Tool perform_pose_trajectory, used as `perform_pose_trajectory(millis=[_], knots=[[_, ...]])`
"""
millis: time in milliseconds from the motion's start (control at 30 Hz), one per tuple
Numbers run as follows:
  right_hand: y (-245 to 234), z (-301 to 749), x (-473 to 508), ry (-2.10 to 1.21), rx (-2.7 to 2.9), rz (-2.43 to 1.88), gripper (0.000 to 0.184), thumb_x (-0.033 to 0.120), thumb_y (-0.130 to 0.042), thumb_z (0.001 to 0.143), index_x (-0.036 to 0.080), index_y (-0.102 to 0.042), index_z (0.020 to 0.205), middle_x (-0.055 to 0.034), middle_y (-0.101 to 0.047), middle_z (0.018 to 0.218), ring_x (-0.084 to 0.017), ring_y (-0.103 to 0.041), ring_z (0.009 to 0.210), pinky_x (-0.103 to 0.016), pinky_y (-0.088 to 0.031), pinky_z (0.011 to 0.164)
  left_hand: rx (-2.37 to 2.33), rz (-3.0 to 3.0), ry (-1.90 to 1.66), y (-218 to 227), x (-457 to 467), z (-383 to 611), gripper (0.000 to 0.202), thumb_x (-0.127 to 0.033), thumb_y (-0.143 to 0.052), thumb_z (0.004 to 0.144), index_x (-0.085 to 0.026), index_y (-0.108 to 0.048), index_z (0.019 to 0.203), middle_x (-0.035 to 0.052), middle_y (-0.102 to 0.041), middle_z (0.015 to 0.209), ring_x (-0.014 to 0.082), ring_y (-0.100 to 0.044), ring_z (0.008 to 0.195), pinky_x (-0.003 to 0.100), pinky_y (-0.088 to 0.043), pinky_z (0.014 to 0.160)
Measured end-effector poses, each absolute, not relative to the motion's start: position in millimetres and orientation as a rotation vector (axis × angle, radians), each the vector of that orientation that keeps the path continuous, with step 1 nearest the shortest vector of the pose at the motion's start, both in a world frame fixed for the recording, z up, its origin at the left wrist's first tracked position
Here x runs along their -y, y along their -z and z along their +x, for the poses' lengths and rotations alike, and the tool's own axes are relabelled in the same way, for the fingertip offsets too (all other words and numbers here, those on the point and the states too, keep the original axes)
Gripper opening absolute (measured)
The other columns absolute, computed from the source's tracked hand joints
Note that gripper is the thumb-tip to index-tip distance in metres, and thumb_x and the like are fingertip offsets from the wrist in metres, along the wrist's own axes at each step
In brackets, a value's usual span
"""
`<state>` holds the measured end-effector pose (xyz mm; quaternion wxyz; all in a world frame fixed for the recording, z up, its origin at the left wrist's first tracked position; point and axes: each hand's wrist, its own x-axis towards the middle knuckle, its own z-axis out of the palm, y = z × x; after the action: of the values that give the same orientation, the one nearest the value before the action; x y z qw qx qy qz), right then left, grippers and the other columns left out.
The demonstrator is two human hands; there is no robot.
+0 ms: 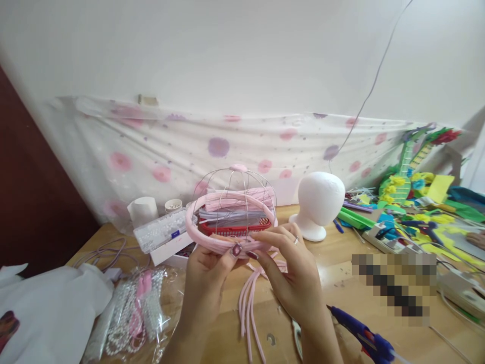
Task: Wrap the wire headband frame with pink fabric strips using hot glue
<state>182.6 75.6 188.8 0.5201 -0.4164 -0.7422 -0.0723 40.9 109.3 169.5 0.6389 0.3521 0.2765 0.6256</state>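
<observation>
Between my hands is a wire-framed cap point(195, 235): thin wires arch up from a padded pink band to a small pink disc on top. My left hand point(212, 278) pinches the near side of the band, thumb in front. Close beside it, my right hand point(290, 265) grips the same band with thumb and fingers, a ring on one finger. Loose pink strips point(250, 308) lie on the table below. Partly hidden by my right forearm is what looks like a pair of scissors point(296, 336).
A white foam head point(321, 199) stands behind on the right. A blue glue gun point(359, 328) lies at front right. A red basket point(231, 231) of pink and grey strips, a bead box point(164, 230) and bagged bead strings point(132, 313) are around. Green and yellow craft pieces point(428, 192) crowd the far right.
</observation>
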Motion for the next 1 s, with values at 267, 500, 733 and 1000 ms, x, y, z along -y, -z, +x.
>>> perform_pose_trajectory(millis=[267,500,733,1000], knots=[[-186,184,-79,0.173,1.872,-0.986,0.033,0.013,-0.061,0.096,0.029,-0.06,0.124,-0.0017,-0.065,0.1,-0.02,-0.053,0.095,-0.034,-0.044,0.085,-0.57,0.792,-1.462,-172,-109,42,0.024,-0.027,-0.091,0.06,-0.015,-0.077,0.075,0.0063,-0.079,0.078,0.0221,-0.075,0.074,0.03,-0.063,0.068],[-187,184,-81,0.219,1.858,-0.947,0.029,0.008,-0.059,0.096,0.026,-0.065,0.118,-0.0013,-0.062,0.092,-0.018,-0.051,0.09,-0.032,-0.042,0.082,-0.584,0.773,-1.487,-179,-104,45,0.022,-0.026,-0.089,0.062,-0.015,-0.075,0.074,0.0036,-0.077,0.073,0.0201,-0.074,0.072,0.03,-0.062,0.071],[-184,184,-83,0.163,1.849,-0.952,0.031,0.005,-0.057,0.095,0.027,-0.064,0.116,-0.0005,-0.062,0.093,-0.019,-0.051,0.091,-0.032,-0.042,0.083,-0.562,0.743,-1.506,-170,-108,43,0.027,-0.03,-0.09,0.064,-0.015,-0.075,0.08,0.003,-0.077,0.074,0.0188,-0.073,0.072,0.028,-0.062,0.071],[-183,186,-81,0.154,1.841,-0.972,0.025,0.009,-0.06,0.096,0.027,-0.063,0.113,-0.0001,-0.065,0.096,-0.019,-0.053,0.092,-0.032,-0.042,0.084,-0.522,0.699,-1.492,-167,-112,44,0.031,-0.029,-0.094,0.059,-0.014,-0.078,0.08,0.0045,-0.079,0.076,0.0157,-0.072,0.066,0.023,-0.062,0.065]])
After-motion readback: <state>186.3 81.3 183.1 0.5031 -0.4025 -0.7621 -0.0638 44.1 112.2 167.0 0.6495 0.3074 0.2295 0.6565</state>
